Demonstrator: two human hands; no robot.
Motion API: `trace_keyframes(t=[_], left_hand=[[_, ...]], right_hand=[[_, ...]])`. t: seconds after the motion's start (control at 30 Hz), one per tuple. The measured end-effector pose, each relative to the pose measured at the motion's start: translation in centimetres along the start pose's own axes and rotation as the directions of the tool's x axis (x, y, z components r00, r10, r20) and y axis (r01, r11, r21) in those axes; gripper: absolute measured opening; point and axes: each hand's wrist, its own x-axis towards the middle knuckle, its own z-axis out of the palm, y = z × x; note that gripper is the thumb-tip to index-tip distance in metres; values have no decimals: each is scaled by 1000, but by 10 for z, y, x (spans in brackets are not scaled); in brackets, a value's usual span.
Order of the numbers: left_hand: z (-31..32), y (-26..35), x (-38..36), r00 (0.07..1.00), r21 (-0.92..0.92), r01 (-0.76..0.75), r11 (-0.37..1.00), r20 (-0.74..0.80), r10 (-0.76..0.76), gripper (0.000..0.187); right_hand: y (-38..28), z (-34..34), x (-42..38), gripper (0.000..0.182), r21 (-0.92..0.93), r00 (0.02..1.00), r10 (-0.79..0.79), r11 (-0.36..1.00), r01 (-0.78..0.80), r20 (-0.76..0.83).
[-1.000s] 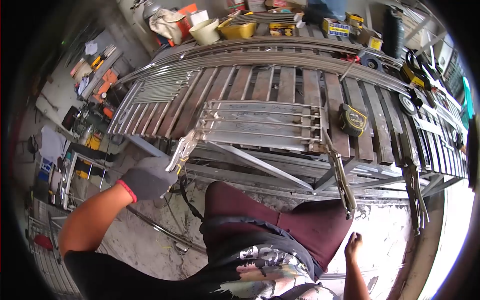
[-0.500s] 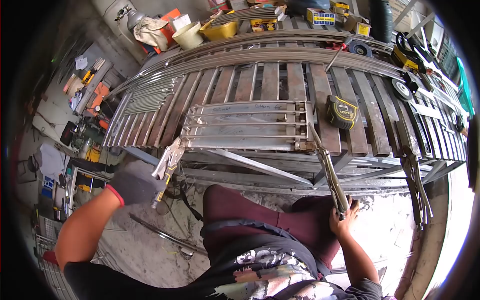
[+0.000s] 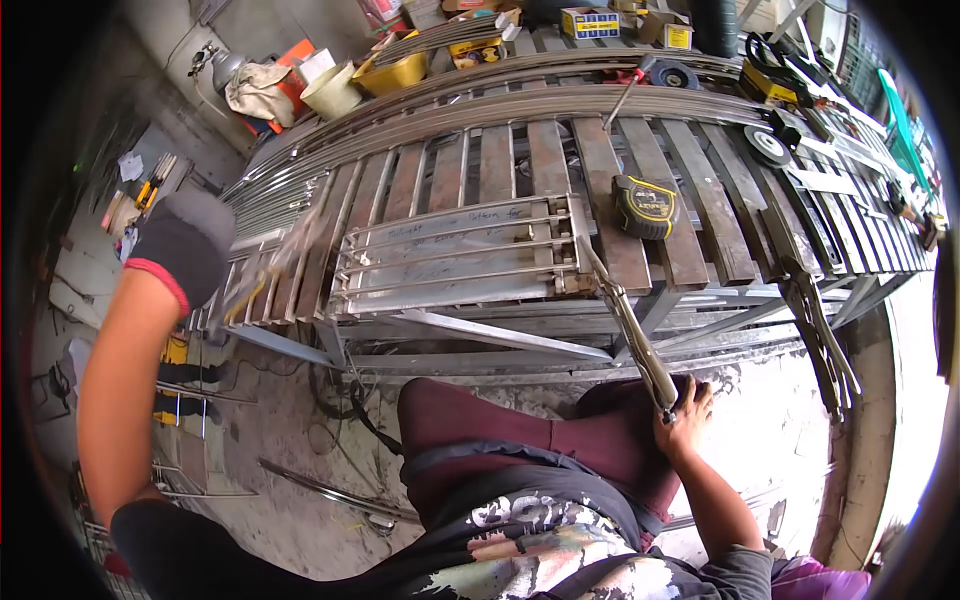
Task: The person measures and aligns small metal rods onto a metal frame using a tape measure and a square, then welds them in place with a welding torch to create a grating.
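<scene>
My left hand (image 3: 182, 248), in a dark glove with a red cuff, is raised at the left of the slatted metal bench. It is closed on locking pliers (image 3: 262, 285) with yellow on the handle, both smeared by motion. My right hand (image 3: 688, 412) is bare by my knee, fingers stretched out and apart, touching the lower end of another pair of locking pliers (image 3: 635, 345). Those pliers are clamped at the right end of a metal plate (image 3: 430, 245) with handwriting, crossed by several thin rods (image 3: 460, 256). Right of the plate lies a tape measure (image 3: 647, 207).
More locking pliers (image 3: 815, 330) hang from the bench's front edge (image 3: 735, 270) at right. Long rods (image 3: 470, 112) lie across the bench, with shorter rods at left. Behind stand a yellow container (image 3: 392, 74), a pale bucket (image 3: 332, 93) and boxes (image 3: 590, 22).
My left hand has moved up and left, taking the locking pliers away from the plate's left end. My right hand stays by the knee. The view has shifted slightly.
</scene>
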Motion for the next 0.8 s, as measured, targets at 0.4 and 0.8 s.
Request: trace_keyframes(t=[0.4, 0.8], left_hand=[[7, 103, 114, 973, -625, -154, 765, -230, 9, 57], [-38, 232, 77, 681, -687, -401, 606, -666, -304, 86]], right_hand=[[4, -56, 6, 69, 192, 978, -123, 977, 90, 167], [-153, -297, -81, 52, 276, 729, -668, 679, 680, -151]])
